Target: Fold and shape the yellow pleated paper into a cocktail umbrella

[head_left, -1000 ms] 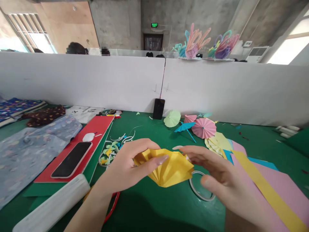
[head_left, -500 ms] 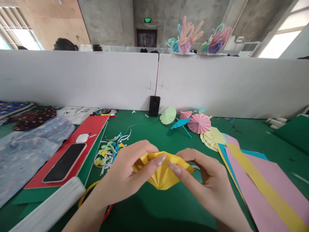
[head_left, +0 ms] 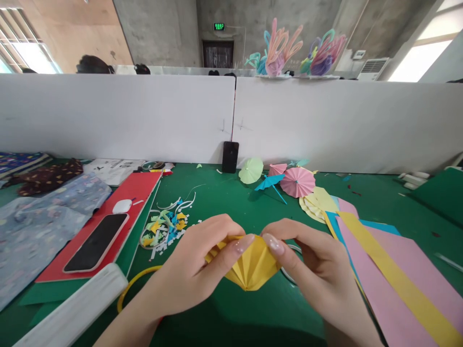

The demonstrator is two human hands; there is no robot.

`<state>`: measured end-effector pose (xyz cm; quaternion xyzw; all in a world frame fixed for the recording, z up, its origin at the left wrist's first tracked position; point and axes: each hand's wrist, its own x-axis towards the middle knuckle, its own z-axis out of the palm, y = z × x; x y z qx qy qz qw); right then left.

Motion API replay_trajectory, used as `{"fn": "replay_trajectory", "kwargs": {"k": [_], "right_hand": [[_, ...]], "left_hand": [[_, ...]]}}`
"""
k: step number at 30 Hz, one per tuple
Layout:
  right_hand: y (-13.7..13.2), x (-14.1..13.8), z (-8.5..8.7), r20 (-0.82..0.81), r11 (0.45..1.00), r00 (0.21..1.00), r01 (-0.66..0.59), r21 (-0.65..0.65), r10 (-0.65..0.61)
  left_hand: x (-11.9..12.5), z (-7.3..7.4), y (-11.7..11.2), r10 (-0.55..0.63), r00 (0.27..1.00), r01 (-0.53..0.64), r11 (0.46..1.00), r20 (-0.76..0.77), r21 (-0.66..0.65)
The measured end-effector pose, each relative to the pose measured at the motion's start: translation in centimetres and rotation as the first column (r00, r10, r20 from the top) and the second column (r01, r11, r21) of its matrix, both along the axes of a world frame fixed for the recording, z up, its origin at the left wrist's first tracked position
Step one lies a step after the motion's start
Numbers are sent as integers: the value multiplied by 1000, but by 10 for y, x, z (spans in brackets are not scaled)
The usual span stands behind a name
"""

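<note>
A pleated yellow paper fan (head_left: 251,267) is held just above the green table mat (head_left: 231,197), its folds meeting at a point at the bottom. My left hand (head_left: 200,262) pinches its left side, thumb lying across the top edge. My right hand (head_left: 311,260) pinches the right side, thumb tip almost touching the left thumb. Both hands are closed on the paper. A clear tape ring (head_left: 291,274) lies half hidden under my right hand.
Finished paper umbrellas in green (head_left: 250,170), blue (head_left: 269,182) and pink (head_left: 297,181) lie behind. Pink, yellow and blue sheets (head_left: 383,270) fan out at right. Paper scraps (head_left: 164,229), a phone (head_left: 96,242) on red card, a white roll (head_left: 72,311) and fabric (head_left: 43,212) are at left. A white partition (head_left: 231,120) closes the back.
My right hand came in from the right and pinched the fan's right side. Both hands have pressed the fan narrower, thumbs closing together. The view tilted down slightly.
</note>
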<state>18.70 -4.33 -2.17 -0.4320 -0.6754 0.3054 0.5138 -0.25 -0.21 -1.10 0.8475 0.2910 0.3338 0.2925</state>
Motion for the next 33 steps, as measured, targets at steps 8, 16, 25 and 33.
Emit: {"fn": "replay_trajectory", "kwargs": {"k": [8,16,25,33], "right_hand": [[0,-2,-2,22,999,999,37,-19,-36],[1,2,2,36,994,998,-43,-97,47],[0,0,0,-75,980,996,-58,-190,44],[2,-2,0,-142,966,990,-55,-251,19]], "left_hand": [[2,0,-1,21,999,-20,999,-25,44],[2,-2,-2,53,998,-53,998,19,-20],[2,-3,-2,15,999,-15,1000,38,-1],[1,-3,-4,39,992,-38,999,120,-10]]}}
